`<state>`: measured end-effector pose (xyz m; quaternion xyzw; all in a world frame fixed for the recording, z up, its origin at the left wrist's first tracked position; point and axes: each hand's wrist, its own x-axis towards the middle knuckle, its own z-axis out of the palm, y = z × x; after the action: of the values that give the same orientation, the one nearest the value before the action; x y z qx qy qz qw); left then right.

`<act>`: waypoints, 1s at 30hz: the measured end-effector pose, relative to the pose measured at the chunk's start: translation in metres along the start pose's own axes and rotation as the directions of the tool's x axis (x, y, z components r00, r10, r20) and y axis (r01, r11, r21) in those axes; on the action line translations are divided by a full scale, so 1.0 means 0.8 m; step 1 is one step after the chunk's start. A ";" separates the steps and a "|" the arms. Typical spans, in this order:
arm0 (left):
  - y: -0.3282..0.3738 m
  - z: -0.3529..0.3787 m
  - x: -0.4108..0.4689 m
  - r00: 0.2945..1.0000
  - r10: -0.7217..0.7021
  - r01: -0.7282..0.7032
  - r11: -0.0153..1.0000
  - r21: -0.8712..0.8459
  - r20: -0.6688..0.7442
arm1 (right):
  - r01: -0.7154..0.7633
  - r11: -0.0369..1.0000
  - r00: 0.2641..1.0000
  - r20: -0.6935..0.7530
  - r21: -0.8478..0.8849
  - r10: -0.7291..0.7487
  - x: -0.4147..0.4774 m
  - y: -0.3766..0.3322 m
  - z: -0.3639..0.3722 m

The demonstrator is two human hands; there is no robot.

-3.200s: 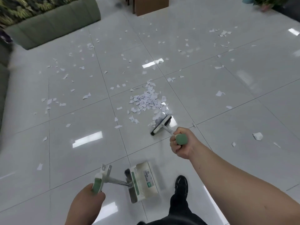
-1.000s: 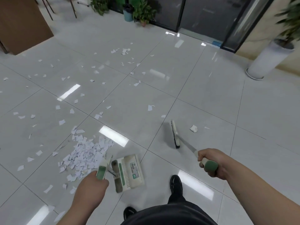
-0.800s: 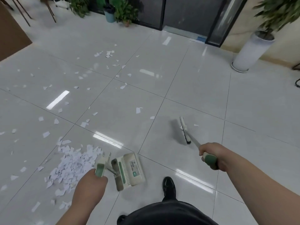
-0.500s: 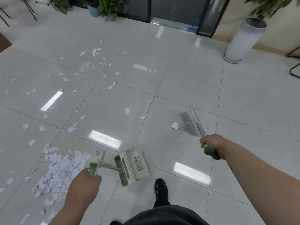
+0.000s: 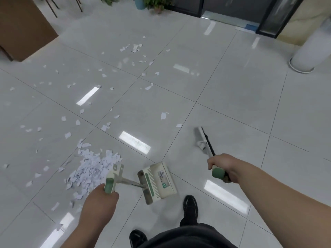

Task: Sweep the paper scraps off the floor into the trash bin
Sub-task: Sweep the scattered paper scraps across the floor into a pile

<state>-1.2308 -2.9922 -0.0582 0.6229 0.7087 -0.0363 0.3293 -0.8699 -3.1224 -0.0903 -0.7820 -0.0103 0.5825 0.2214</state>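
Note:
My left hand [image 5: 100, 199] grips the green handle of a cream dustpan [image 5: 157, 181], which sits on the grey tiled floor in front of my feet. My right hand [image 5: 221, 166] grips the green end of a broom [image 5: 205, 140]. The broom head rests on the floor to the right, pressed against one crumpled paper scrap [image 5: 201, 144]. A dense pile of white scraps [image 5: 93, 167] lies just left of the dustpan. Several loose scraps [image 5: 133, 48] are scattered over the tiles farther away. No trash bin is in view.
A brown wooden cabinet [image 5: 23, 27] stands at the far left. Potted plants [image 5: 154, 3] line dark glass doors [image 5: 231, 8] at the back. A tall white planter [image 5: 311, 52] stands at the far right. My black shoes [image 5: 190, 206] are beside the dustpan.
The broom head has swept back toward me, dragging the single scrap along with it. My view has swung left, so the pile sits more toward the middle. The dustpan stays near my feet.

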 end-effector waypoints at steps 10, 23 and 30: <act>-0.137 -0.078 0.008 0.995 -0.096 0.088 0.982 -0.170 -0.035 | -0.029 0.998 0.963 0.268 0.055 0.013 -0.064 -0.047 0.182; -0.274 -0.156 0.017 0.993 -0.109 0.093 0.947 -0.309 -0.035 | 0.022 0.996 0.974 0.221 0.090 -0.042 -0.132 -0.035 0.314; -0.274 -0.157 0.034 0.994 -0.102 0.084 0.941 -0.327 -0.037 | 0.060 0.994 0.998 0.031 0.090 -0.063 -0.136 -0.054 0.282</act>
<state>-1.4831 -2.9593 -0.0529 0.5269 0.7421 0.0821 0.4062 -1.1012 -3.0376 -0.0264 -0.7606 -0.0123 0.5886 0.2736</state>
